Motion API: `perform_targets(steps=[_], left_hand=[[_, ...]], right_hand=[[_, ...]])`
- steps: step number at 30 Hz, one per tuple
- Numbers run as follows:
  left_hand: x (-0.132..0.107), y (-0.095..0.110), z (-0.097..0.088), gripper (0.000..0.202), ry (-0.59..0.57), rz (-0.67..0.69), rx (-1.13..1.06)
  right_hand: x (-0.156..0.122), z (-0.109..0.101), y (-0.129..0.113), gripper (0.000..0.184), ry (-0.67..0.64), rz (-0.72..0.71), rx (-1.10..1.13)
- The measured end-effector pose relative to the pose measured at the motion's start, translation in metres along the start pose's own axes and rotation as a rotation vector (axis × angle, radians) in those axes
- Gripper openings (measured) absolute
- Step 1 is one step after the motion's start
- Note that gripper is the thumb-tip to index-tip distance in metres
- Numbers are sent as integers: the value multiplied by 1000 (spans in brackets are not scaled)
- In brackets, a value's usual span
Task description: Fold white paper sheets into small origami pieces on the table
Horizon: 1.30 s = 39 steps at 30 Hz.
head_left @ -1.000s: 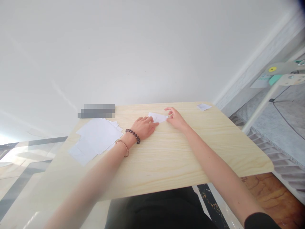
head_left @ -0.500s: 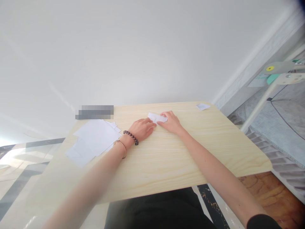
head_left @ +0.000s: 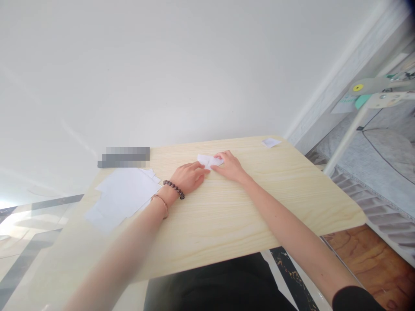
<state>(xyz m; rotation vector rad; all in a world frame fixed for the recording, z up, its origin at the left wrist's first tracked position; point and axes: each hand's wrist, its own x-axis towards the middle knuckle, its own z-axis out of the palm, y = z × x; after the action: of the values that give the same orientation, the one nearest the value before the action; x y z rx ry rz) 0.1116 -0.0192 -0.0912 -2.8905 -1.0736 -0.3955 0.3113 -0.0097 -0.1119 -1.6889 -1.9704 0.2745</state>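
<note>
A small folded piece of white paper [head_left: 207, 160] lies near the far middle of the wooden table. My right hand [head_left: 229, 166] pinches its right end between thumb and fingers. From the left, my left hand [head_left: 190, 175] touches the paper's near edge with its fingertips, the fingers stretched out and the palm low over the tabletop. A dark beaded bracelet and a thin metal bangle circle my left wrist. Part of the paper is covered by my fingers.
Loose white sheets [head_left: 126, 194] overlap on the table's left side, beside my left forearm. Behind them is a pixelated dark object [head_left: 125, 157]. A small folded paper [head_left: 271, 142] rests at the far right corner of the table [head_left: 259, 224]. A wall stands behind; a white metal frame [head_left: 348, 134] is at right.
The view has shifted slightly. My hands stay at the folded paper, which looks a little flatter and more opened out at its near edge.
</note>
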Motion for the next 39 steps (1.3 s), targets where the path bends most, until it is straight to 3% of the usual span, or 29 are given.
perform_targets(steps=[5,13,20,25,33,39], left_hand=[[1,2,-1,32,-5,-3,13],[2,1,0,32,-10,-7,12],[2,2,-1,32,-10,11,19],[3,1,0,32,-8,12,14],[2,3,-1,33,-12,7,-2],[0,1,1,34,11,23,2]], right_hand=[[-1,-3,-2,46,-18,-14,16],[2,-8,7,47,-99,38,220],[1,-7,-1,53,-92,3,63],[4,-8,3,49,-128,68,155],[5,-22,7,52,-150,44,277],[6,-13,10,40,-110,95,237]])
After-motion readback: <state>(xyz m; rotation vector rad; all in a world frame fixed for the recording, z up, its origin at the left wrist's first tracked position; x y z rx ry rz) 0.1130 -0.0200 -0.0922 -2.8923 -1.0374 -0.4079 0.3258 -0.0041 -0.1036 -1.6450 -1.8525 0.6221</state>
